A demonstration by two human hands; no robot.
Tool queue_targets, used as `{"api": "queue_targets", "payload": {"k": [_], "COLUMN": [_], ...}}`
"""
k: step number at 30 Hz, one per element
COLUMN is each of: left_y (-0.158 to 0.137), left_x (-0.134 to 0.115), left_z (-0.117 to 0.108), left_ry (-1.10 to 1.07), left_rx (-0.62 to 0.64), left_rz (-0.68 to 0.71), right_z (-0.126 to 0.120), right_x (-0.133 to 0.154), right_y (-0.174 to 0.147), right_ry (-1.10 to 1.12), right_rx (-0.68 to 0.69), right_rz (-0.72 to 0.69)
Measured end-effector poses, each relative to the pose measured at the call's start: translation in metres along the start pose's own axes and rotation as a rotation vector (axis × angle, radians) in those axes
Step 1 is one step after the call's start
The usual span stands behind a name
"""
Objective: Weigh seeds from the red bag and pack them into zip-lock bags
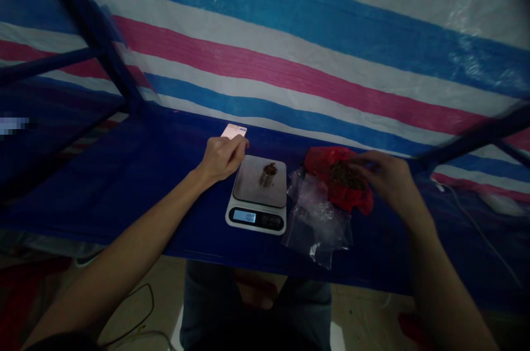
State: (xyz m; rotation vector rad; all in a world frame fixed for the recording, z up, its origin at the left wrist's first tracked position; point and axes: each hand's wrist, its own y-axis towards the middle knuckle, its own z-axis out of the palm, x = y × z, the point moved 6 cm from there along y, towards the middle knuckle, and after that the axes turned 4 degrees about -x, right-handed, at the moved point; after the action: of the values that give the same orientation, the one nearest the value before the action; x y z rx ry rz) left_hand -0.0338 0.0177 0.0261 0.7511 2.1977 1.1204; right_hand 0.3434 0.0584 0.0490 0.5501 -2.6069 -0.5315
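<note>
My left hand point(226, 159) is closed in a loose fist beside the scale's far left corner, in front of a lit phone point(234, 131); anything inside its fingers is hidden. A digital kitchen scale point(244, 188) has a steel platform and a lit display that seems to read 10.0. On the platform stands a small metal cup point(268, 179) heaped with brown, dried-looking bits point(271, 168). My right hand point(383, 174) reaches over an opened red plastic bag point(318, 160), thumb and fingers apart, fingertips at the loose brown material point(346, 176) in it.
Clear plastic zip bags point(317, 224) lie between the scale and the red bag, near the front of the blue table point(199, 238). A striped plastic sheet point(290, 69) hangs behind, on dark frame bars point(99, 36). A white cable point(467, 213) runs along the right.
</note>
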Motion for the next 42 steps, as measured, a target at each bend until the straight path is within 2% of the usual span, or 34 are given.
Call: {"api": "queue_targets", "payload": {"k": [2, 5, 8, 11, 14, 17, 19, 25, 33, 37, 40, 42], "left_y": [0.0, -0.001, -0.002, -0.002, -0.002, -0.003, -0.004, -0.007, -0.008, 0.004, 0.018, 0.026], "left_x": [-0.001, -0.002, -0.003, -0.002, 0.002, 0.006, 0.007, 0.008, 0.005, -0.02, -0.061, -0.092], "left_z": [0.002, 0.005, 0.004, 0.001, -0.001, 0.0, 0.003, 0.007, 0.004, 0.014, 0.021, 0.028], "left_ry": [-0.004, -0.005, -0.022, -0.029, -0.018, -0.02, -0.029, -0.013, 0.05, 0.009, -0.073, -0.179], "left_rx": [0.005, 0.008, -0.006, -0.025, -0.038, -0.041, -0.036, -0.032, -0.032, 0.013, 0.073, 0.187], "left_rz": [-0.003, -0.019, -0.037, -0.056, -0.092, -0.111, -0.106, -0.152, -0.117, -0.047, -0.005, 0.018], "right_z": [0.013, 0.029, 0.023, 0.011, 0.021, 0.044, 0.059, 0.081, 0.08, 0.072, 0.058, 0.044], "right_x": [-0.013, -0.009, 0.016, 0.049, 0.087, 0.124, 0.138, 0.135, 0.133, 0.139, 0.14, 0.137], "right_y": [-0.009, -0.011, -0.007, -0.016, -0.047, -0.087, -0.106, -0.11, -0.115, -0.112, -0.099, -0.088], "right_ry": [-0.034, -0.068, -0.145, -0.122, 0.073, 0.205, 0.2, -0.026, -0.035, -0.144, -0.12, -0.017], "right_rx": [0.078, 0.163, 0.095, 0.025, 0.191, 0.396, 0.448, 0.364, 0.318, 0.247, 0.147, 0.065], "right_rz": [-0.008, -0.082, -0.158, -0.149, -0.184, -0.336, -0.42, -0.484, -0.552, -0.594, -0.618, -0.603]}}
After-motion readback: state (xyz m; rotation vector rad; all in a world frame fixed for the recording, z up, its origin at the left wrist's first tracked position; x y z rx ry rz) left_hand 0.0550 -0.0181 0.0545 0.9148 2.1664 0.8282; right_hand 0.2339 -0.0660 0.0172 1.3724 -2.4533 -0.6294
